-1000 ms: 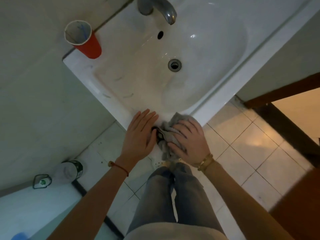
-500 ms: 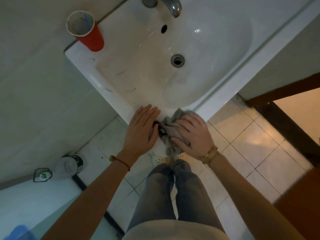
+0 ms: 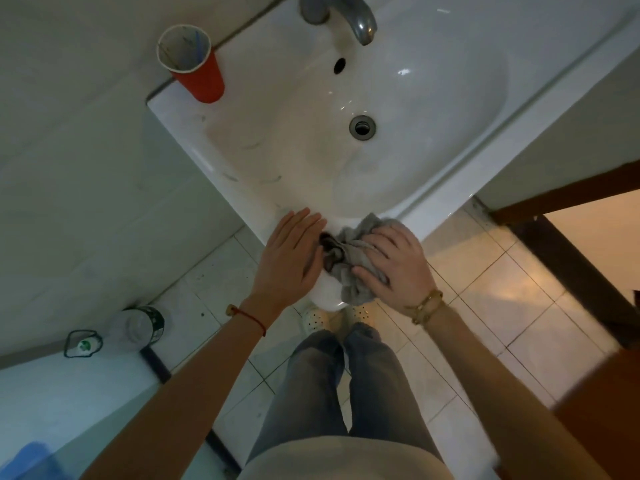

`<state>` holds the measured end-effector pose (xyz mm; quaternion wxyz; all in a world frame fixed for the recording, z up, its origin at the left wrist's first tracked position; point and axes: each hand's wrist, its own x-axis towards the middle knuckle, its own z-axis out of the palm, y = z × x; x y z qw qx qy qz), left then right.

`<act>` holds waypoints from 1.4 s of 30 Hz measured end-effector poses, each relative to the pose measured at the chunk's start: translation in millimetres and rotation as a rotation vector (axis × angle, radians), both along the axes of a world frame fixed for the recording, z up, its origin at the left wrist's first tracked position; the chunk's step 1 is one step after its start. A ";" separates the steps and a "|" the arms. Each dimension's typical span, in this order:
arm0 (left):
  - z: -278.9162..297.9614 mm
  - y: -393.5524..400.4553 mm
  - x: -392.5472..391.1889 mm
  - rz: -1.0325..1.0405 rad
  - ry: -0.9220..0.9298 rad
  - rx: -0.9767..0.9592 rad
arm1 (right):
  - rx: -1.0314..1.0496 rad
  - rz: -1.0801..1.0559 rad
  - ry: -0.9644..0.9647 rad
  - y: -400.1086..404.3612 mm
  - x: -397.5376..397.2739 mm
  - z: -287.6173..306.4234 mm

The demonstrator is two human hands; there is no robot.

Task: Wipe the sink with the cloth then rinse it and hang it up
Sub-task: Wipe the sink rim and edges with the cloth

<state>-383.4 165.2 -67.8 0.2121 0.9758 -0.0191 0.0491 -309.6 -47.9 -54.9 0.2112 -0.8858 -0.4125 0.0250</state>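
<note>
A grey cloth (image 3: 349,261) is seen crumpled into loose folds, with darker creases toward its left side. It is bunched on the near front rim of the white sink (image 3: 433,209), at the middle of that edge, and part of it hangs down over the front. The right hand (image 3: 391,265) is laid flat on top of the cloth, with its fingers (image 3: 375,245) slightly spread and pressed down onto the fabric, the thumb set against the lower fold. Most of the cloth is left showing to the left of and below those fingers. The left hand (image 3: 292,258) is rested flat on the rim just beside the cloth, fingers held together and extended, its inner edge touching the cloth's dark folds. A red cup (image 3: 197,72) is stood on the sink's far left corner, well apart from the cloth.
</note>
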 end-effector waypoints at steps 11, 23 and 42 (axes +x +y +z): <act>5.0 -5.2 3.6 0.063 0.034 -0.041 | -0.076 -0.355 -0.054 -14.4 81.5 2.5; 20.1 -61.4 10.4 0.830 -0.037 -0.090 | -0.040 0.253 -0.021 0.8 175.1 6.5; 13.5 -71.1 35.1 1.381 -0.029 -0.147 | 0.131 0.673 -0.055 160.2 141.4 -53.2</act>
